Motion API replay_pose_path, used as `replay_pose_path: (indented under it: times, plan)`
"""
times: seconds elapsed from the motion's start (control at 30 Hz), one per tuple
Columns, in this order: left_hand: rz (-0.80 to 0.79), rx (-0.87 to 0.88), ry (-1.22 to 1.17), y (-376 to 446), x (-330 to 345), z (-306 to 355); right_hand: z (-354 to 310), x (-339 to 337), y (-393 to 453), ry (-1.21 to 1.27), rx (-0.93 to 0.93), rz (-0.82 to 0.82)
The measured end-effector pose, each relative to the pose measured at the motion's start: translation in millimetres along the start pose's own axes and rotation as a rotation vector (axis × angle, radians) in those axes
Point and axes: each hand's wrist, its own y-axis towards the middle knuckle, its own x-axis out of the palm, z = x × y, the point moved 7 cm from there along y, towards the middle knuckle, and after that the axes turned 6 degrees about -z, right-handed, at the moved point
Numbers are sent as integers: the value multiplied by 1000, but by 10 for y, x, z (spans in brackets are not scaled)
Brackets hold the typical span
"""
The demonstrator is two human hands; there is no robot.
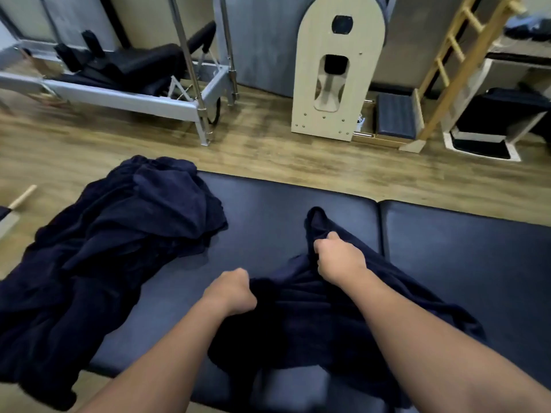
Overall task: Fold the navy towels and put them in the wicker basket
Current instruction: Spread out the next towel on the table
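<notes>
Both hands work one navy towel [304, 317] that lies bunched on the padded table [447, 257], near the front edge. The left hand [231, 292] has its fingers curled into the towel's left edge; the right hand [337, 256] grips a raised fold of the same towel a little farther away, fingers clenched round the cloth. The towel is crumpled, with no clean fold in it yet, so this looks like the start of straightening it out before the first fold.

A heap of more towels [113, 242] sits on the table's left end, spilling over the near-left edge, all unfolded. No folded towel shows anywhere, and no wicker basket is in view. By my reckoning the task is barely begun: this towel and the whole heap remain to be folded and put away.
</notes>
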Motion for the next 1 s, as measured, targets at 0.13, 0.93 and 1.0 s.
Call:
replay_pose_path:
  times: [0.13,0.93,1.0]
  plan:
    - [80,-70,-221,-36,138,-437,-529,81,31,-17,-314,29]
    - [396,-267,-1104,-273,186,-1584,-1427,-288,624,311,-252,327]
    - [503,-253,-1188,-447,-205,-1834,-1603,-496,666,296,-255,324]
